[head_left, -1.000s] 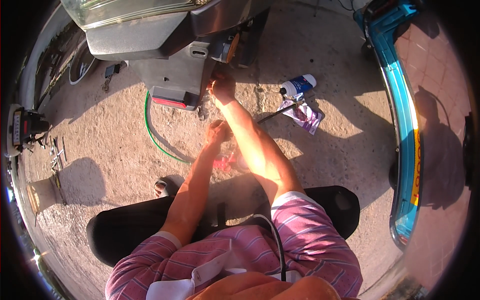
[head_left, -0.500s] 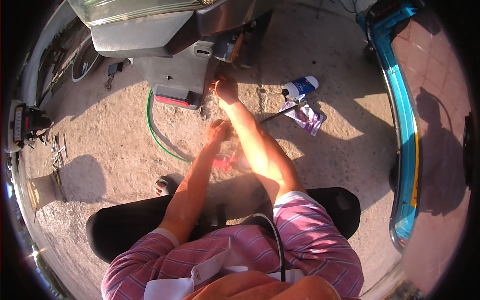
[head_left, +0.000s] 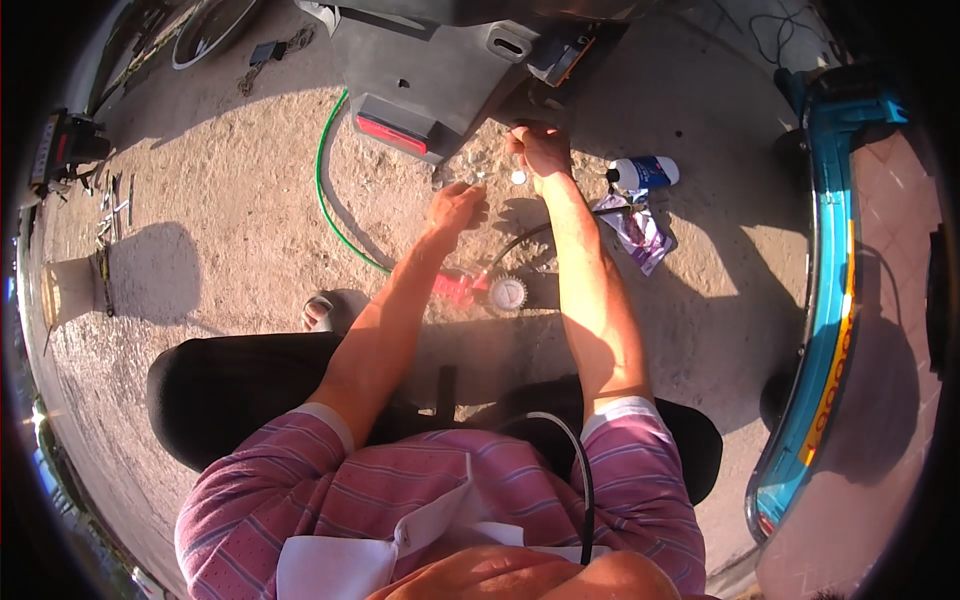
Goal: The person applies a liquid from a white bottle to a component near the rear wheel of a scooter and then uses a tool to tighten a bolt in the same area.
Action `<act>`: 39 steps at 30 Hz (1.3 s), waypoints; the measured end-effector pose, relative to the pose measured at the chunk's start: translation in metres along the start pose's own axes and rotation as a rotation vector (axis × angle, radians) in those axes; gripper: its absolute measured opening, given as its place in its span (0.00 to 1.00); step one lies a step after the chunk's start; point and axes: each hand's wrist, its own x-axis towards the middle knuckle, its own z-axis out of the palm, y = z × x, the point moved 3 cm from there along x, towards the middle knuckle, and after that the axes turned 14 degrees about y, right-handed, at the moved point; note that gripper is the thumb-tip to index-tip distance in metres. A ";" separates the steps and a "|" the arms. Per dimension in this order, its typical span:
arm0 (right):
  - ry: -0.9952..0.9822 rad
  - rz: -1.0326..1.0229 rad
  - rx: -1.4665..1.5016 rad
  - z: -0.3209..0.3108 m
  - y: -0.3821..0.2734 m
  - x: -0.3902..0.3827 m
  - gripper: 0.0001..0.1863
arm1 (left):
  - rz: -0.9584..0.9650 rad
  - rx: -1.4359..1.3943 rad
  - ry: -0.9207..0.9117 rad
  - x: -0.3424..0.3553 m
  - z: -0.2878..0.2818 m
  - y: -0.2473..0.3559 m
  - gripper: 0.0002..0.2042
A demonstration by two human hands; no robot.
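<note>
Because the grey rear mudguard [head_left: 430, 75] of a two-wheeler overhangs at 12 o'clock, a careless lift of the right hand [head_left: 542, 152], close to its lower edge at 1 o'clock, could scrape the knuckles. The green hose [head_left: 319, 180] bows out at 10 o'clock and runs toward the left forearm [head_left: 378, 312], so a sideways sweep of that arm might snag it and drag the reddish inflator handle [head_left: 460, 287], which lies at the dial's centre between the forearms. Its round gauge [head_left: 508, 293], resting next to the handle, could be cracked by a dropped elbow. A small white disc [head_left: 518, 177], just below the right hand, would be easily lost among the stones. As for what is unclear, the upper frame cuts off the machine's body; the right forearm [head_left: 592, 270] covers part of the black hose [head_left: 520, 238] rising from the gauge; glare washes out the handle, and its join with the green hose cannot be seen. The fingers of the right hand curl inward, and those of the left hand [head_left: 458, 208], at 12 o'clock, are bunched; whether either set clamps anything cannot be told.
</note>
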 end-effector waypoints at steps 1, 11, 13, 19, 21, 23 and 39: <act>0.024 -0.008 -0.065 -0.033 -0.005 0.003 0.06 | 0.008 -0.002 -0.026 -0.002 0.015 0.007 0.11; -0.041 -0.242 -1.150 -0.082 0.066 -0.015 0.14 | 0.013 -0.011 -0.009 -0.007 0.019 0.008 0.13; -0.074 -0.247 -1.272 -0.080 0.071 -0.022 0.17 | -0.016 -0.043 -0.016 -0.009 0.028 0.006 0.12; -0.235 -0.171 -1.517 -0.048 0.032 -0.074 0.27 | 0.108 0.182 0.039 0.007 0.025 -0.011 0.11; -0.228 -0.153 -1.476 -0.045 0.027 -0.078 0.27 | 0.061 0.100 0.008 0.007 0.022 -0.013 0.12; -0.230 -0.159 -1.501 -0.048 0.033 -0.071 0.24 | 0.055 0.084 -0.010 0.002 0.028 -0.009 0.12; -0.038 0.080 0.100 -0.012 0.057 -0.030 0.17 | 0.180 -0.194 -0.092 -0.002 0.026 0.024 0.08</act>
